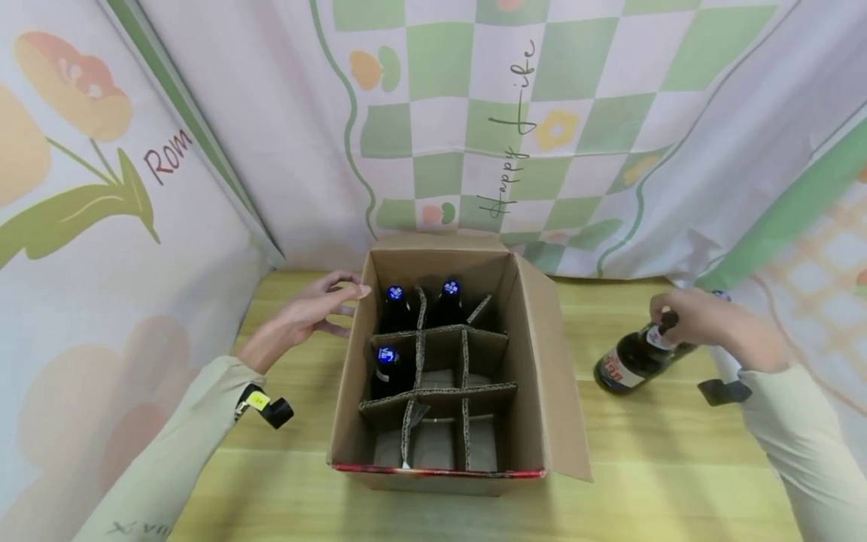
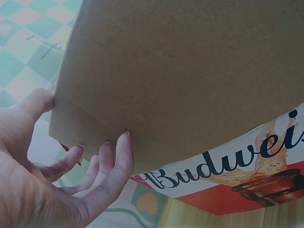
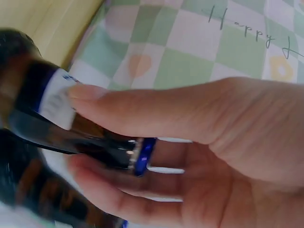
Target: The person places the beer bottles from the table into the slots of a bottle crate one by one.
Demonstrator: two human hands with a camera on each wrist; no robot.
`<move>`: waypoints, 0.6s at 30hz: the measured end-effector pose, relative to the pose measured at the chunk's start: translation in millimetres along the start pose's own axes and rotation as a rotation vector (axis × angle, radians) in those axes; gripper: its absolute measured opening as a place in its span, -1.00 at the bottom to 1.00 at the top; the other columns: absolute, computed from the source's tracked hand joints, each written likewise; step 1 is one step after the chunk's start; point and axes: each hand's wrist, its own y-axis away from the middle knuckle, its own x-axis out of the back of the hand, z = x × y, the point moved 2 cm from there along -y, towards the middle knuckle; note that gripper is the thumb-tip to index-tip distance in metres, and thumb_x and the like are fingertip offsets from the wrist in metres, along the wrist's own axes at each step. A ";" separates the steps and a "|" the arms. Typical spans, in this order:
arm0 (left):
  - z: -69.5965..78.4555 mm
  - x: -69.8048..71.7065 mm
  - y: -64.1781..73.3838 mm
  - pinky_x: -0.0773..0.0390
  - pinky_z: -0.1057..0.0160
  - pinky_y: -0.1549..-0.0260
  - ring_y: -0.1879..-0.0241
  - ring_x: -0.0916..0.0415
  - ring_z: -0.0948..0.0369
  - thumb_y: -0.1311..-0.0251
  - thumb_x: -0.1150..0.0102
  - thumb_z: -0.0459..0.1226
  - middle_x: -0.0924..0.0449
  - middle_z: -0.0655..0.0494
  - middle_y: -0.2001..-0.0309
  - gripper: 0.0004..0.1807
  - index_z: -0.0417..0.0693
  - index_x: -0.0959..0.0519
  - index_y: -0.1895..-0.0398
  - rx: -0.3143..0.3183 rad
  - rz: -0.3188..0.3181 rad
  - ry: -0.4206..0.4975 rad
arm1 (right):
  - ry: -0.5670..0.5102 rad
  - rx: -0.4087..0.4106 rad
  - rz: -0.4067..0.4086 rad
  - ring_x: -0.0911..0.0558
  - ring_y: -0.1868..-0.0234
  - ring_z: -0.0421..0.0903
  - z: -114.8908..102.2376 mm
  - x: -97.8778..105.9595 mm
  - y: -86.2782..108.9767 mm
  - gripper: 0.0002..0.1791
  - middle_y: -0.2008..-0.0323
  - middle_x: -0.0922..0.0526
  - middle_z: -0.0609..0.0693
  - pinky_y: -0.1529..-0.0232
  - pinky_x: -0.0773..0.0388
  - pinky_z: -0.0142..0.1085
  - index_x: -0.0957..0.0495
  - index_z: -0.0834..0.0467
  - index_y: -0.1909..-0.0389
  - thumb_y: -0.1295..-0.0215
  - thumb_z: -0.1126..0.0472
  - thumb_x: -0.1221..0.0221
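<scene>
My right hand (image 1: 701, 320) grips a dark beer bottle (image 1: 626, 361) by its neck. In the right wrist view, the thumb lies along the white neck label (image 3: 57, 97), and the blue cap (image 3: 145, 156) points toward the palm. The bottle leans, its base low over the table right of the box. A second dark bottle (image 3: 47, 185) is close beside it, partly hidden. My left hand (image 1: 314, 309) is at the cardboard box's (image 1: 528, 361) left side, thumb at the rim, loosely bent fingers spread along the brown flap (image 2: 175, 80).
Cardboard dividers (image 1: 440, 335) split the box into compartments. Three blue-capped bottles stand inside: back left (image 1: 395, 309), back middle (image 1: 450, 301) and middle left (image 1: 389, 373). The box's right flap (image 1: 555, 376) folds outward over the wooden table (image 1: 643, 467). Printed curtains (image 1: 447, 113) hang behind.
</scene>
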 end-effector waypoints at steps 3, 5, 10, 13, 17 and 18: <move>-0.3 -0.6 0.2 -0.81 0.05 0.09 -0.26 -0.42 -0.14 -0.42 -0.25 -0.06 -0.32 -0.20 -0.42 -0.34 -0.05 -0.26 -0.46 -0.002 0.003 0.001 | 0.013 0.001 0.090 -0.60 0.30 0.15 -2.5 -2.4 -8.8 -0.65 0.24 -0.66 0.29 0.33 -0.63 0.01 -0.56 0.34 0.14 -0.07 0.37 -0.45; -0.7 -1.3 0.2 -0.81 0.05 0.09 -0.25 -0.43 -0.13 -0.42 -0.25 -0.06 -0.33 -0.20 -0.42 -0.35 -0.05 -0.27 -0.45 -0.004 0.002 0.002 | -0.016 -0.024 0.150 -0.62 0.19 0.35 -3.6 -5.7 -14.1 -0.60 0.10 -0.64 0.47 0.17 -0.64 0.24 -0.53 0.38 0.01 -0.21 0.30 -0.41; -1.6 -2.2 -0.3 -0.80 0.04 0.08 -0.28 -0.42 -0.15 -0.42 -0.25 -0.06 -0.31 -0.20 -0.44 -0.37 -0.03 -0.28 -0.43 -0.003 0.005 0.003 | -0.196 -0.116 0.402 -0.61 0.08 0.46 -1.7 -24.5 -30.4 -0.45 -0.09 -0.56 0.57 0.08 -0.63 0.30 -0.45 0.41 -0.22 -0.42 0.13 -0.34; -0.8 -2.1 0.0 -0.80 0.04 0.08 -0.29 -0.41 -0.16 -0.43 -0.25 -0.06 -0.30 -0.19 -0.44 -0.37 -0.03 -0.28 -0.44 -0.004 0.010 0.000 | -0.383 -0.171 0.551 -0.67 0.25 -0.06 2.9 -41.1 -43.0 -0.43 0.06 -0.71 0.31 0.28 -0.66 -0.23 -0.49 0.34 -0.22 -0.43 0.00 -0.34; 0.0 -1.1 0.5 -0.80 0.04 0.08 -0.27 -0.42 -0.15 -0.43 -0.25 -0.06 -0.30 -0.20 -0.44 -0.36 -0.03 -0.28 -0.44 -0.003 0.011 -0.002 | -0.701 -0.210 0.657 -0.55 0.20 -0.52 10.4 -62.0 -58.9 -0.44 0.17 -0.71 -0.36 0.20 -0.49 -0.66 -0.53 0.20 -0.26 -0.42 -0.07 -0.33; 0.1 -0.7 0.7 -0.80 0.04 0.08 -0.26 -0.42 -0.14 -0.43 -0.25 -0.06 -0.30 -0.20 -0.44 -0.37 -0.03 -0.28 -0.44 -0.002 0.011 -0.003 | -0.750 -0.204 0.687 -0.55 0.17 -0.55 11.2 -66.2 -62.8 -0.44 0.19 -0.65 -0.49 0.15 -0.47 -0.70 -0.53 0.19 -0.27 -0.42 -0.05 -0.34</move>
